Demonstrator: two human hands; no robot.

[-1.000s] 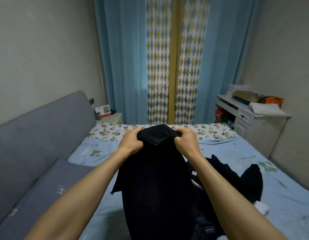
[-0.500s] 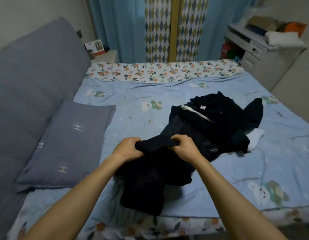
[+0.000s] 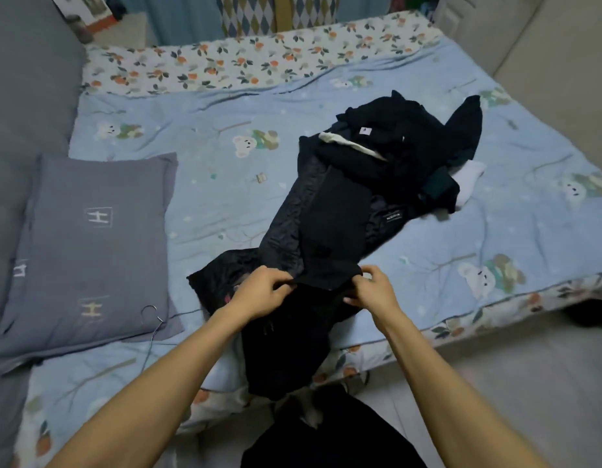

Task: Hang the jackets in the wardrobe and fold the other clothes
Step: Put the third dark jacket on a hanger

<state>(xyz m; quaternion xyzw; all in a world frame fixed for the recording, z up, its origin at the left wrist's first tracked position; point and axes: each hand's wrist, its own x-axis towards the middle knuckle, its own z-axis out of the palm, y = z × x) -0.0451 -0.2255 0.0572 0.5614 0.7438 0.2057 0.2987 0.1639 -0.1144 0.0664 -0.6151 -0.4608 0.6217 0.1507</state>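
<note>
A black garment [image 3: 321, 238] lies stretched along the bed, its lower part draped over the bed's front edge. My left hand [image 3: 262, 292] and my right hand [image 3: 373, 292] pinch a fold of its cloth close together, near the front edge. Behind it sits a heap of dark clothes [image 3: 404, 146] with a white collar strip and a white piece at the right. A thin wire hanger [image 3: 152, 315] rests on the grey pillow's corner.
The bed [image 3: 495, 231] has a light blue bear-print cover and a floral sheet at the far end. A grey pillow [image 3: 90, 244] lies at the left against a grey padded headboard [image 3: 22, 96]. Pale floor shows at the lower right.
The garment, held up in the air a second ago, has come down onto the bed. My hands have dropped with it and the view has tilted downward.
</note>
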